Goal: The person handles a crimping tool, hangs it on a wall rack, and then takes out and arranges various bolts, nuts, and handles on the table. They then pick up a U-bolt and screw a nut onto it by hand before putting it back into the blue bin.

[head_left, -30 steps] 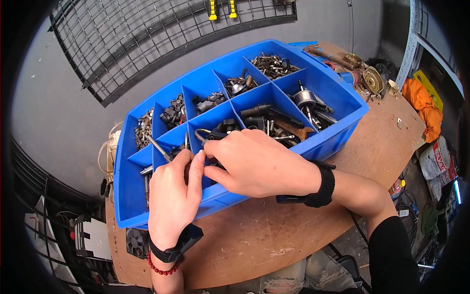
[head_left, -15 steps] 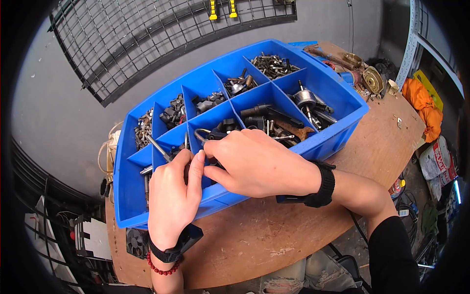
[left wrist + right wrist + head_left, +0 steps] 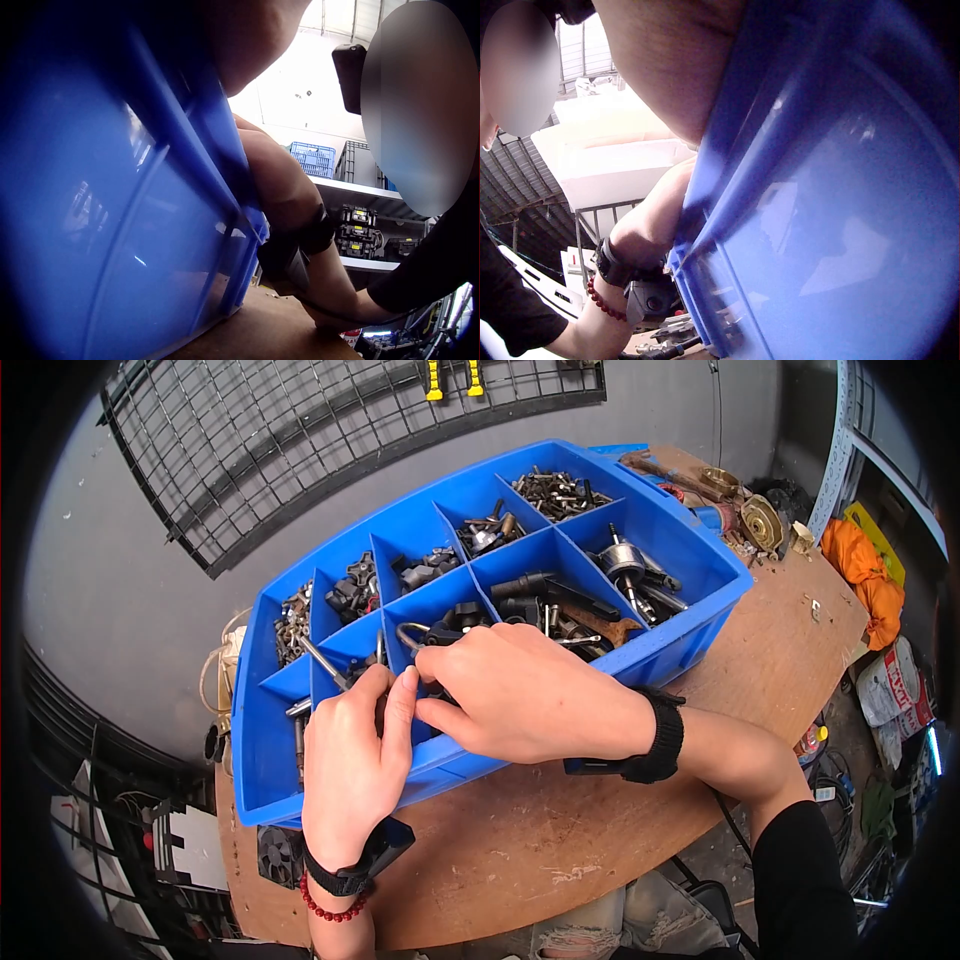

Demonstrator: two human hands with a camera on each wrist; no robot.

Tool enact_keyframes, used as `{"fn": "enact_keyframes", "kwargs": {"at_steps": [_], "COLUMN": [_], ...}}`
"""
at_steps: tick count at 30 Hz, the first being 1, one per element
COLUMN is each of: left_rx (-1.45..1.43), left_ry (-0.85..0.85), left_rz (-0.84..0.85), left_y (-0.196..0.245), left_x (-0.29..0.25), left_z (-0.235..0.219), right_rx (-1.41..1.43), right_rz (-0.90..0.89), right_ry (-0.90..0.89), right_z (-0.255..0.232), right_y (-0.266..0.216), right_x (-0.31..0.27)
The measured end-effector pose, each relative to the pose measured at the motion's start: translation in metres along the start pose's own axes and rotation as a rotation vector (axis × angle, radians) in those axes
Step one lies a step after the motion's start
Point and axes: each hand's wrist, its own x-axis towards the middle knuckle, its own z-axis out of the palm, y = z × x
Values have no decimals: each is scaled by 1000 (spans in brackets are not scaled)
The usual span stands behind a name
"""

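Note:
Both hands reach into the front compartments of a divided blue plastic bin [image 3: 690,650], fingertips close together. The left hand [image 3: 350,745] dips over the front wall, fingers bent down and thumb pointing at the right hand. A metal rod [image 3: 325,663] slants up beside its fingers. The right hand [image 3: 530,695] bends in from the right, its index fingertip right at a curved metal rod [image 3: 408,632]. Whether either hand grips something cannot be told; the fingertips are partly hidden. Both wrist views mostly show the bin's outer wall [image 3: 82,247] and the opposite arm.
Other compartments hold bolts [image 3: 560,493], black knobs [image 3: 355,588], a drill chuck [image 3: 622,563] and a rusty wrench [image 3: 605,624]. The bin stands on a wooden table [image 3: 520,860]. Rusty metal parts [image 3: 762,523] lie at the back right, and a wire grid [image 3: 330,450] hangs on the wall.

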Motion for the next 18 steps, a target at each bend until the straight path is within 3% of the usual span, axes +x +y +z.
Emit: {"fn": "enact_keyframes", "kwargs": {"at_steps": [18], "left_rx": [-5], "left_ry": [6], "left_rz": [20], "left_y": [-1], "left_x": [0], "left_z": [0], "right_rx": [-11], "right_rz": [-9], "right_ry": [15], "right_z": [0], "right_y": [0], "right_x": [0]}}
